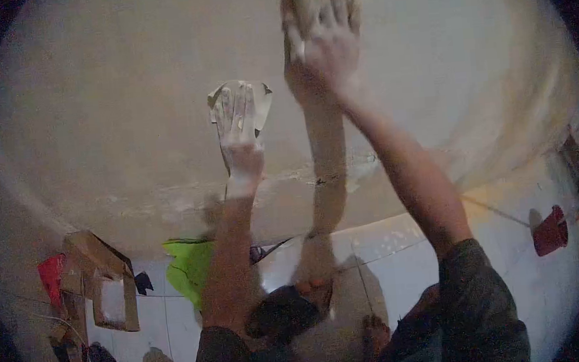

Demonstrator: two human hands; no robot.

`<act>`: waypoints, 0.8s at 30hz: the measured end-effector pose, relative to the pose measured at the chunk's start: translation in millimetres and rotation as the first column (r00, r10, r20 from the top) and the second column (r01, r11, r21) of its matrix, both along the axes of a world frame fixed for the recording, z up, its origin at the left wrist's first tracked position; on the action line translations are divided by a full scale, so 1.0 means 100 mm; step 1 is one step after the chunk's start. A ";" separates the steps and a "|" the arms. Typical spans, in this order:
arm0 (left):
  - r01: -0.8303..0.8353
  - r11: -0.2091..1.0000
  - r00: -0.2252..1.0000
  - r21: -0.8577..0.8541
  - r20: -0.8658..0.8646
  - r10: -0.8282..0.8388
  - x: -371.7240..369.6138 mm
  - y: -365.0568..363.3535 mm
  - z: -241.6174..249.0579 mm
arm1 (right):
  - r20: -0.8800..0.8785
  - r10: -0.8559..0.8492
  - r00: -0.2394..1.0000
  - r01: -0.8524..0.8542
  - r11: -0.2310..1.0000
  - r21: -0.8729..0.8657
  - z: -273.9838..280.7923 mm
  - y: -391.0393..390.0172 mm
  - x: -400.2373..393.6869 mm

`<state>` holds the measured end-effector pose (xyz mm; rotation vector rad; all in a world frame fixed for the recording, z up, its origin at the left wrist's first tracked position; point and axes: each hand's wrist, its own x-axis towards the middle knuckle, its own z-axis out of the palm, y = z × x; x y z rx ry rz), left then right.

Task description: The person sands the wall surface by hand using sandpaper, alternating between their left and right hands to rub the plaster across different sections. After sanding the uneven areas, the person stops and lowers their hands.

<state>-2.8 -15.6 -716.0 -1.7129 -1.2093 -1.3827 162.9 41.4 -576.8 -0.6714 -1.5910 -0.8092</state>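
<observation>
A pale, torn-edged sheet that looks like sandpaper (265, 108) lies against the large beige wall (134, 105). My left hand (237, 120), whitened with dust, holds it there, its fingers straight and close together over the sheet. Higher up and to the right, my right hand (327, 49) rests flat on the wall with its fingers stretched upward and somewhat apart. Slight blur softens that hand, and whether anything lies under its palm is hidden. Dark shadows of the right hand and arm fall on the wall beside it.
White floor tiles (404, 250) meet the wall's foot. A bright green sheet or bag (186, 267) lies by my left arm. An opened cardboard box (95, 264) and a red item (52, 278) are at left. A small red bucket (550, 232) is at right.
</observation>
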 end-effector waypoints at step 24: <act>0.124 0.992 0.992 -0.031 0.032 -0.123 -0.10 0.06 -0.10 | 0.269 -0.018 0.963 0.087 0.965 -0.247 -1.46 -0.27 0.13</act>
